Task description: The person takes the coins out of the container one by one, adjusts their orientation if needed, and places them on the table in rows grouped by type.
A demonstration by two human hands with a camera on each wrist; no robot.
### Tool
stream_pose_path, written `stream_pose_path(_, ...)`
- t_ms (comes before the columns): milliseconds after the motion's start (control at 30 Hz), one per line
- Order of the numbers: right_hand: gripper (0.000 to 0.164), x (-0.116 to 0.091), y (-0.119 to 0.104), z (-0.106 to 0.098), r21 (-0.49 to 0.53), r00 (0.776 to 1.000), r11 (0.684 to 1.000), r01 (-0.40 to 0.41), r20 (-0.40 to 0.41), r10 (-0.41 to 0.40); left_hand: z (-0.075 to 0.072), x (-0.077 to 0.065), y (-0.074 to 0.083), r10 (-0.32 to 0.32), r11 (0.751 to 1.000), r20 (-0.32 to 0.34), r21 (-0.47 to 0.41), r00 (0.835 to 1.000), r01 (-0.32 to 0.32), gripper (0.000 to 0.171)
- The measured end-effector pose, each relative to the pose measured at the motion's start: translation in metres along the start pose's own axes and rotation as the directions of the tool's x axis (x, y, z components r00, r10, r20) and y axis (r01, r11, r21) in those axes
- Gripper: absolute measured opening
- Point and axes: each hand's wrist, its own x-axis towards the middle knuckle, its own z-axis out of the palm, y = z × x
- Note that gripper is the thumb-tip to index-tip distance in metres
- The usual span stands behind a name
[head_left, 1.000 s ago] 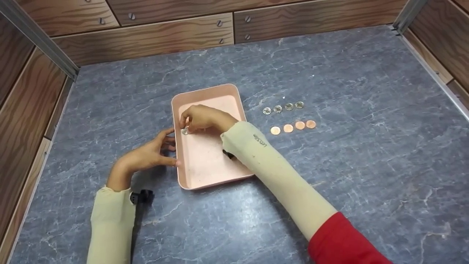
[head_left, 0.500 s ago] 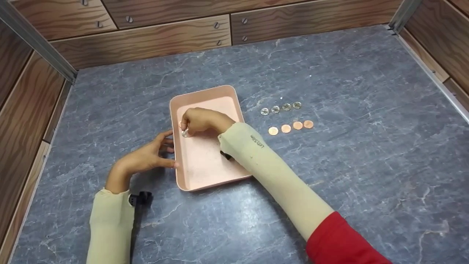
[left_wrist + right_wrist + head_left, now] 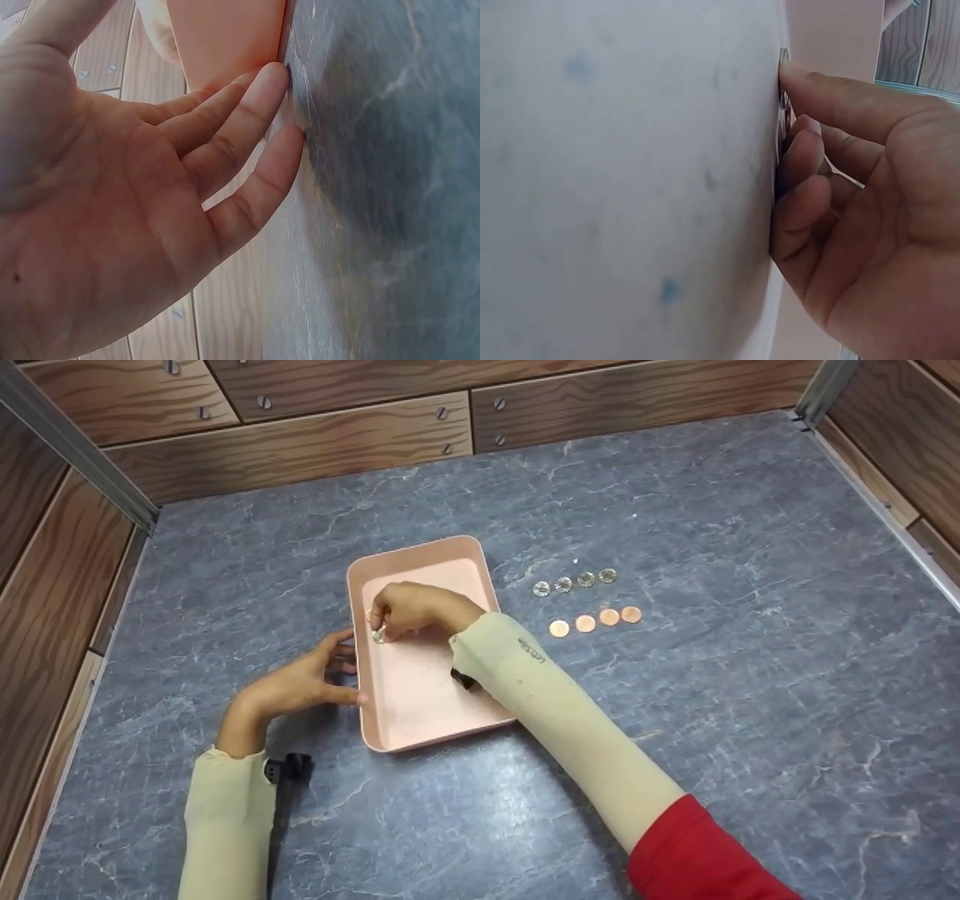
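In the head view a pink rectangular tray (image 3: 427,731) lies on the grey-blue marbled table. My right hand (image 3: 416,606) reaches into its left side, fingers curled down to the tray floor. Thumb and fingertips hold a silver coin (image 3: 379,635) low at the floor by the left wall; in the right wrist view the thumb tip lies on that coin (image 3: 784,79). A copper-coloured coin (image 3: 370,615) peeps out beside the fingers, mostly hidden. Outside the left wall, my left hand (image 3: 307,681) has its fingers spread, with the thumb touching the tray wall and fingertips close against it.
Right of the tray, several silver coins (image 3: 564,584) form a row. Nearer to me runs a second row of several copper coins (image 3: 586,623). Wood-patterned walls (image 3: 360,427) close in the table at the back and both sides.
Within the tray, the right hand and silver coin have shifted slightly towards me, and the copper coin's edge has come into sight beside the fingers. My left hand stays by the tray wall.
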Motion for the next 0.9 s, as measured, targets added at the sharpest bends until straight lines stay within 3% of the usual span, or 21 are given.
stream_pose_path(100,0.020,0.0003,0.0003,0.0009,-0.005,1.000,1.000,-0.003,-0.005,0.003,0.0003,-0.0001,-0.0003,0.000,1.000,0.004,-0.006,1.000,0.000,0.101)
stream_pose_path(333,0.014,-0.0007,-0.0041,0.0011,-0.138,1.000,0.990,0.004,0.013,-0.003,0.0004,-0.0008,0.0010,-0.010,1.000,0.006,-0.013,1.000,0.010,0.102)
stream_pose_path(700,0.013,-0.0034,-0.0014,0.0015,-0.067,0.998,0.996,0.052,0.027,-0.051,0.0007,0.0002,0.0011,-0.019,0.999,0.015,-0.033,1.000,0.020,0.101)
stream_pose_path(900,0.018,-0.0039,-0.0018,0.0019,-0.099,0.998,0.994,0.056,0.002,-0.056,0.0011,0.0000,0.0010,-0.020,0.999,0.003,-0.027,1.000,0.020,0.101)
